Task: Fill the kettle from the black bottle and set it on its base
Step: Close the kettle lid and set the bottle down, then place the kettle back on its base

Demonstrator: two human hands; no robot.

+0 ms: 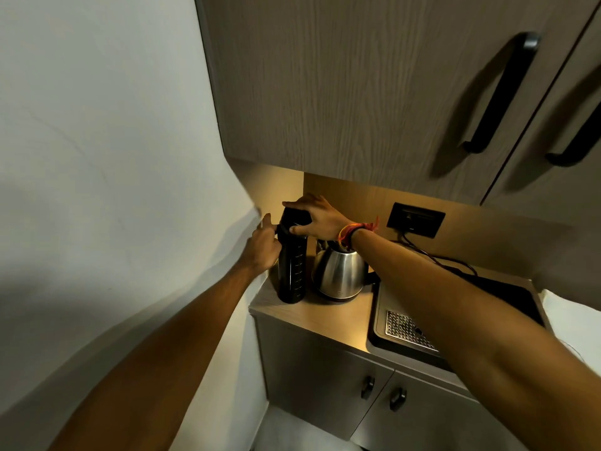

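A tall black bottle with measuring marks stands upright on the wooden counter, in the back left corner. My left hand grips its upper body from the left. My right hand is closed over the bottle's cap from above and the right. Just right of the bottle sits a steel kettle on its base, partly hidden behind my right forearm; its top and handle are covered by my wrist.
A black sink with a perforated metal drain tray fills the counter's right side. A black wall socket with a cord sits behind the kettle. Upper cabinets hang low overhead; a white wall closes the left.
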